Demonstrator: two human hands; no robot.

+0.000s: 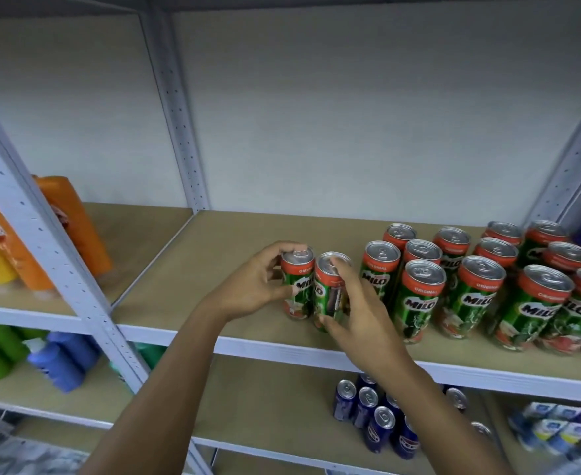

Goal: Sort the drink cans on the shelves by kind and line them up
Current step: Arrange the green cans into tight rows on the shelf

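Milo cans [481, 289]: two held, the rest grouped on the shelf [193, 269].
Left hand [255, 286] grips one upright can [297, 286], fingers curled over its top. Right hand [357, 310] grips a second can [330, 289] touching the first, thumb low on its side. Both stand left of the main group. Blue cans [375, 416] stand on the shelf below.
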